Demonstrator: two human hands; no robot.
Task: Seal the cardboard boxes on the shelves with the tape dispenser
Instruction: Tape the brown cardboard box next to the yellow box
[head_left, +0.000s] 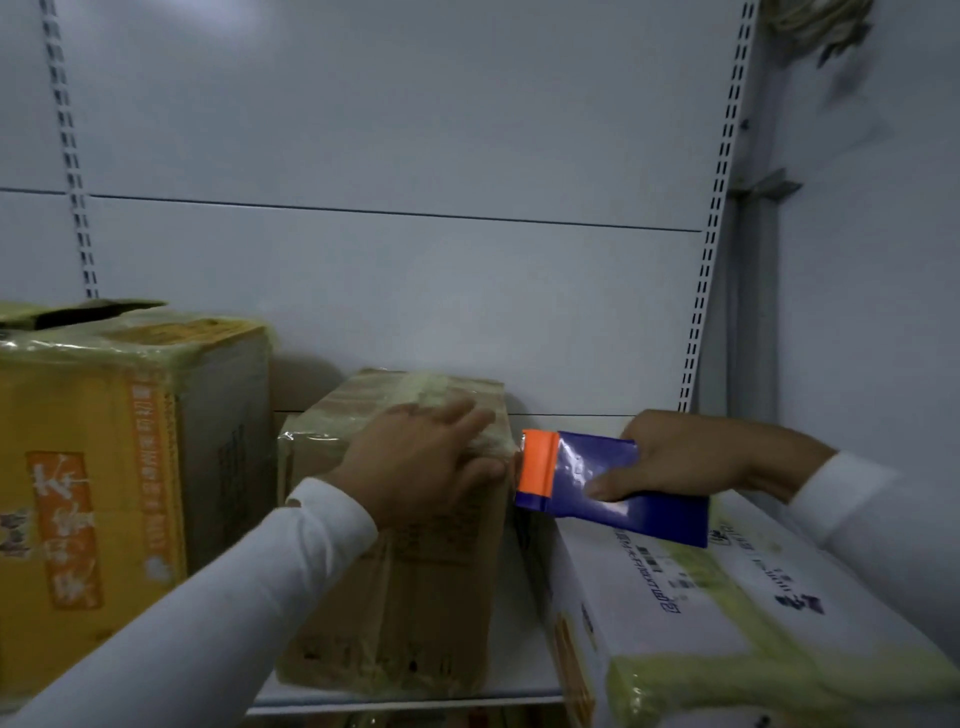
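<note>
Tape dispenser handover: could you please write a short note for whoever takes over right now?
Left hand: flat on the brown box, pressing tape at its top right edge.
Right hand: grips the tape dispenser, its orange end at that same edge, above the white box.
Done: tape strips show on the brown, white and yellow box.
Left: finish this strip; the yellow box's top flap looks raised at the back, so check it.

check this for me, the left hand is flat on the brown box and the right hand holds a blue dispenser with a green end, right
Not quite: the end of the dispenser is orange, not green, as the head view shows. The rest stands: the left hand rests flat on the brown box, and the right hand holds the blue dispenser.
</note>
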